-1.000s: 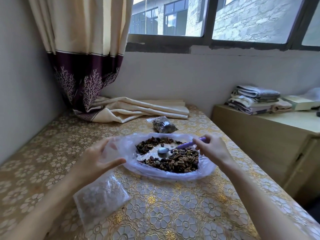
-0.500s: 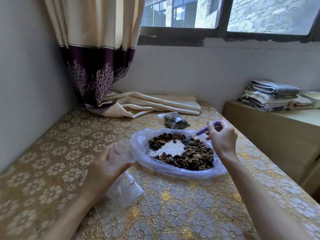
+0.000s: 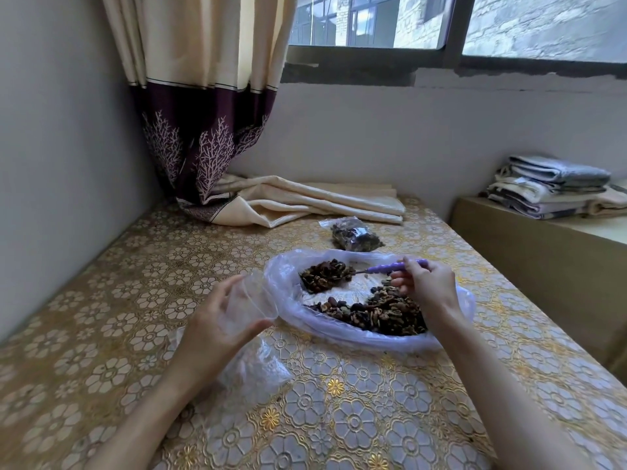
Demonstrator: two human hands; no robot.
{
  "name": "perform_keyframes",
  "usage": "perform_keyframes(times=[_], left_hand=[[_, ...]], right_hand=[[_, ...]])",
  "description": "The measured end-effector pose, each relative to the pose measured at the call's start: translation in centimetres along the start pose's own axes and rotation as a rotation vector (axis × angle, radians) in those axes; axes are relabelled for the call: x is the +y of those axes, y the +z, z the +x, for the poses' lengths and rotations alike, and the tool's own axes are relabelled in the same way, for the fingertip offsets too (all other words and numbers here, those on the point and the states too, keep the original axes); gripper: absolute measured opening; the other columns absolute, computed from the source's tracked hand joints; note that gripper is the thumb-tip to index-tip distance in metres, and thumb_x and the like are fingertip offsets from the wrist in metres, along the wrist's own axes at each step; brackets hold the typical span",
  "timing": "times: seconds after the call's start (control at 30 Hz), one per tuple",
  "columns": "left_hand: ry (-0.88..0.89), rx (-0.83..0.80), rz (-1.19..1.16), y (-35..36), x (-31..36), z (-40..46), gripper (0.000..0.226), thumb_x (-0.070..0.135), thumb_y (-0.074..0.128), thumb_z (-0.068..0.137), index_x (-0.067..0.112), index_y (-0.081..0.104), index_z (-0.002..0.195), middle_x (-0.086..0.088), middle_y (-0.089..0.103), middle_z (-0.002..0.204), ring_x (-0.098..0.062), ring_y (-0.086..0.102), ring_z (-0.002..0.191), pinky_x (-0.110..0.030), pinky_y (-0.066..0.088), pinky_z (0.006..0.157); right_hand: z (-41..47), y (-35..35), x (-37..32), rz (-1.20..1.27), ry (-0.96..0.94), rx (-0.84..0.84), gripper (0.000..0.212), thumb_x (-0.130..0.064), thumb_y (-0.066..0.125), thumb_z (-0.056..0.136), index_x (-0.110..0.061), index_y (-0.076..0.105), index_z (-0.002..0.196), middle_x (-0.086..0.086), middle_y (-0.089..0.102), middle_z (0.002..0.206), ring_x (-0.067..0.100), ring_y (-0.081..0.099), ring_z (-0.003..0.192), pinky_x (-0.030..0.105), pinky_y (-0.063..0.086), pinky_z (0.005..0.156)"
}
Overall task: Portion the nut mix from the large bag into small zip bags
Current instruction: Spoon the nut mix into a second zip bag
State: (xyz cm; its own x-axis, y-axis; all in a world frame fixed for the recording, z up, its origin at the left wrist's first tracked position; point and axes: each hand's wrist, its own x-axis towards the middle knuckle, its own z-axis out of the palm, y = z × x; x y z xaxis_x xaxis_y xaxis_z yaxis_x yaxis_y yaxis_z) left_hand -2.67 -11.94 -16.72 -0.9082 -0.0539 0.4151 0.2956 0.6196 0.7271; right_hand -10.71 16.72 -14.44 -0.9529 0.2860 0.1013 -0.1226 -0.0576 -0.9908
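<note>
Nuts [image 3: 383, 310] lay in the big open bag [image 3: 288, 300] on the table [image 3: 101, 300], and I was at the scooping step. My left hand [image 3: 217, 320] held a small empty zip bag [image 3: 249, 300] open right beside it, while my right hand [image 3: 427, 286] pinched a purple spoon [image 3: 390, 267], its tip in the far pile. Next, I think, I had to lift a spoonful into the small bag without spilling.

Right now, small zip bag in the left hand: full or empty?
Empty. The small zip bag is clear, with no nuts inside; the left hand holds its mouth open.
</note>
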Motion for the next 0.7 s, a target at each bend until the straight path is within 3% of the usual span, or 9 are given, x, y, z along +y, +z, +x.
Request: perform_keyframes(times=[0.1, 0.2, 0.27, 0.47, 0.6, 0.7], left_hand=[[-0.007, -0.022, -0.007, 0.1, -0.3, 0.1, 0.086, 0.073, 0.062, 0.056, 0.035, 0.035, 0.128, 0.014, 0.049, 0.119, -0.01, 0.056, 0.103, -0.03, 0.052, 0.084], [-0.019, -0.057, 0.001, 0.3, -0.4, 0.3, 0.081, 0.062, 0.065, 0.055, 0.033, 0.036, 0.125, 0.021, 0.051, 0.105, 0.008, 0.057, 0.084, -0.01, 0.05, 0.063], [-0.03, -0.076, 0.002, 0.4, -0.4, 0.3, 0.079, 0.062, 0.064, 0.056, 0.032, 0.037, 0.124, 0.023, 0.051, 0.098, 0.006, 0.059, 0.078, -0.009, 0.049, 0.059], [-0.079, -0.064, 0.005, 0.5, -0.8, 0.2, 0.099, 0.067, 0.062, 0.053, 0.018, 0.039, 0.136, 0.005, 0.056, 0.12, -0.015, 0.058, 0.103, -0.035, 0.052, 0.086], [-0.094, -0.039, -0.024, 0.3, -0.9, 0.3, 0.095, 0.066, 0.064, 0.056, 0.021, 0.037, 0.135, 0.014, 0.048, 0.122, -0.01, 0.05, 0.113, -0.032, 0.043, 0.094], [-0.116, -0.039, -0.057, 0.2, -1.0, 0.4, 0.089, 0.064, 0.066, 0.058, 0.023, 0.04, 0.133, 0.01, 0.053, 0.123, -0.01, 0.054, 0.109, -0.033, 0.046, 0.092]], right_hand=[[-0.3, -0.5, -0.5, 0.094, 0.024, 0.038, 0.02, -0.011, 0.049, 0.096, -0.004, 0.059, 0.08, 0.01, 0.064, 0.064, 0.007, 0.059, 0.045, 0.015, 0.044, 0.041], [-1.0, -0.7, -0.8, 0.107, 0.01, 0.02, 0.018, -0.012, 0.05, 0.096, -0.004, 0.059, 0.083, 0.012, 0.064, 0.068, 0.007, 0.058, 0.047, 0.015, 0.045, 0.043], [-1.6, -0.5, -1.2, 0.103, -0.011, -0.001, 0.018, -0.012, 0.05, 0.096, -0.004, 0.059, 0.083, 0.011, 0.063, 0.068, 0.008, 0.057, 0.049, 0.015, 0.044, 0.044], [-3.6, 1.0, -2.9, 0.24, -0.005, -0.138, 0.02, -0.011, 0.05, 0.095, -0.003, 0.06, 0.08, 0.008, 0.063, 0.06, 0.01, 0.056, 0.048, 0.017, 0.042, 0.043], [-5.2, 2.6, -3.9, 0.279, 0.01, -0.266, 0.022, -0.011, 0.052, 0.094, -0.003, 0.063, 0.078, 0.007, 0.064, 0.058, 0.01, 0.056, 0.047, 0.016, 0.042, 0.042], [-6.7, 4.0, -4.2, 0.176, -0.073, -0.352, 0.022, -0.011, 0.052, 0.094, -0.003, 0.064, 0.079, 0.008, 0.064, 0.06, 0.011, 0.056, 0.049, 0.017, 0.042, 0.044]])
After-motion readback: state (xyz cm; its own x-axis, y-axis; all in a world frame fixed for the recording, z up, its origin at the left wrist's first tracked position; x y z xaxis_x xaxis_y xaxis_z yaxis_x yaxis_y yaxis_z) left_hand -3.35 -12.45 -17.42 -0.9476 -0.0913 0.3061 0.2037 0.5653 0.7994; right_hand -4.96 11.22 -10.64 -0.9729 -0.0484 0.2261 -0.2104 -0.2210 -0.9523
